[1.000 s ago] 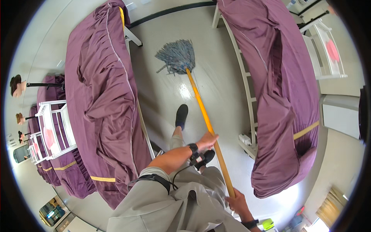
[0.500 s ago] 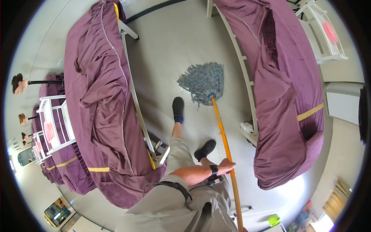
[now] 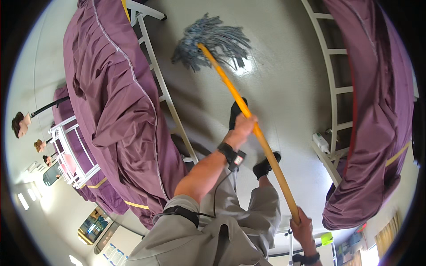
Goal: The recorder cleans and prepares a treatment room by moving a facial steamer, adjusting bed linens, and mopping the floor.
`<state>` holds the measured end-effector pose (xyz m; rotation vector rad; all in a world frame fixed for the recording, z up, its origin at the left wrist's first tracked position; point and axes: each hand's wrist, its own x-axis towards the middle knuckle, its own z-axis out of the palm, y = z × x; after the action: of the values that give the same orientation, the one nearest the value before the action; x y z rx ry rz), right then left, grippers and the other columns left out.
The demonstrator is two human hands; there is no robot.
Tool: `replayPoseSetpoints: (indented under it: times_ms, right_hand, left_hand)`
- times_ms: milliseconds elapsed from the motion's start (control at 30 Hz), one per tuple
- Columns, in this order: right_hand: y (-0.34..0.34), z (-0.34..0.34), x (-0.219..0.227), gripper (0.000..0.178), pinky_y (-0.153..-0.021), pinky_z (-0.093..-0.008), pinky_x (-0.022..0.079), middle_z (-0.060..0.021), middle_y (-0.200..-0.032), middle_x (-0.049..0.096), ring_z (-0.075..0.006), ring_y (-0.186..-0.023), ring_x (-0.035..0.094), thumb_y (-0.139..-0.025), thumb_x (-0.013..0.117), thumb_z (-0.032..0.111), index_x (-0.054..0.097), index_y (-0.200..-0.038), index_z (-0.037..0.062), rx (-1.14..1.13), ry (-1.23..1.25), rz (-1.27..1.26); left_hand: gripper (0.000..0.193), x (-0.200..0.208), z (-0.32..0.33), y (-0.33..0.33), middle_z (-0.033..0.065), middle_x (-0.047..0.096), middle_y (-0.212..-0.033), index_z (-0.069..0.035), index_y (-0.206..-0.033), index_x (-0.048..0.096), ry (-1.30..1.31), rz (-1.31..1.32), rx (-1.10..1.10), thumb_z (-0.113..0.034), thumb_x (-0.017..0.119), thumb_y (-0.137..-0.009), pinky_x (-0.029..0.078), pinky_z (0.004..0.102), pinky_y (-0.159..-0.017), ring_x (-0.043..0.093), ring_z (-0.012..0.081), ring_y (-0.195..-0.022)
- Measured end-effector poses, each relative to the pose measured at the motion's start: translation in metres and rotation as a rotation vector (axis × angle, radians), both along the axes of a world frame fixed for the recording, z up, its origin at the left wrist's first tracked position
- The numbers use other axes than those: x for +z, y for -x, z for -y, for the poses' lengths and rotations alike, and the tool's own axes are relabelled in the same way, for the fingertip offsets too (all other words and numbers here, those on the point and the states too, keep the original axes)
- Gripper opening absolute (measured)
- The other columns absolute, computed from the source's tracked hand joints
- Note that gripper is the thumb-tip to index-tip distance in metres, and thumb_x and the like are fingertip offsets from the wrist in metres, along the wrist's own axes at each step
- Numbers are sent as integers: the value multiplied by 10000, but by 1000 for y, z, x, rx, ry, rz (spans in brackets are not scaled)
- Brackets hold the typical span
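Observation:
A string mop with a grey-blue head and an orange handle slants across the middle. Its strands spread on the grey floor near the left bed's white legs. Partway along the handle, my left hand is wrapped round it, with a black band on the wrist. Lower down, near the handle's upper end, my right hand grips it too. My black shoes stand on the floor on either side of the handle.
Beds draped in purple covers line the left and right, with white slatted frames edging the aisle. A small white box sits by the right frame. Mannequin heads project at the far left. A bright green object is at lower right.
The mop head has swung left and farther away, beside the left bed, and the handle now slants the other way. My left hand has moved forward with it. My right hand has come into view.

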<state>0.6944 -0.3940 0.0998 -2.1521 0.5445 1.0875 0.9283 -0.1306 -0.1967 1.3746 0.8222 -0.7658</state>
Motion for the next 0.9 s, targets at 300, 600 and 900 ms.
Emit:
replayPoseSetpoints:
  times_ms: [300,600,900]
  right_hand:
    - [-171,-75,-167,539,-655,-471,512,-209,-781,647,-401,-736,637,-792,676,87,554,-1313,146,301,-74,223]
    - [-181,-63,-239,488,-704,-446,513,-168,-838,664,-377,-772,636,-808,623,42,583,-1278,166,249,-191,128]
    - [-46,55,-204,539,-704,-431,514,-200,-892,662,-390,-815,643,-788,668,31,556,-1309,117,180,-142,107]
  left_hand:
    - [278,-76,-149,-105,132,601,-718,51,-945,542,-455,36,208,-211,596,-872,495,344,-471,602,230,-561]
    - [295,-110,-148,-75,114,613,-702,21,-840,573,-460,-30,114,-258,530,-927,515,333,-466,609,217,-541]
    - [269,-70,-7,42,136,597,-651,34,-769,571,-391,-82,10,-208,539,-881,469,347,-448,595,238,-510]
